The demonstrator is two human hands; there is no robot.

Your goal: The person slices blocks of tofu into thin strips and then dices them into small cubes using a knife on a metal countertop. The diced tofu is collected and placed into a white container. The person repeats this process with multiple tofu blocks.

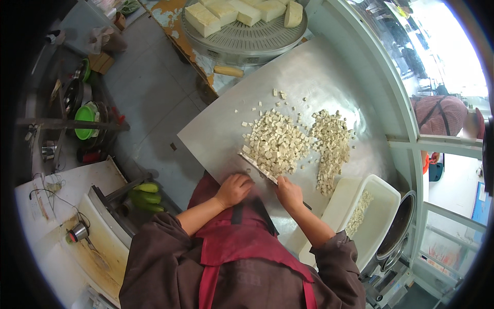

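Note:
My right hand (289, 193) grips a knife (257, 167), its blade seen nearly edge-on with pale bits along it. The blade lies along the near side of a loose heap of small pale cubes, apparently diced tofu (276, 141). A second, narrower pile of greyer cubes (332, 148) lies to the right of that heap. My left hand (235, 189) rests at the near edge of the metal tabletop (216, 135) with its fingers loosely curled. Its palm is hidden, and a single loose cube (248, 170) lies just beyond its fingers.
A white plastic tub (380, 216) holding some cubes stands at the right. Large tofu blocks (202, 20) sit on a round slotted metal tray (251, 42) at the back, near a short wooden stick (228, 71). Behind the window frame bends another person (440, 114).

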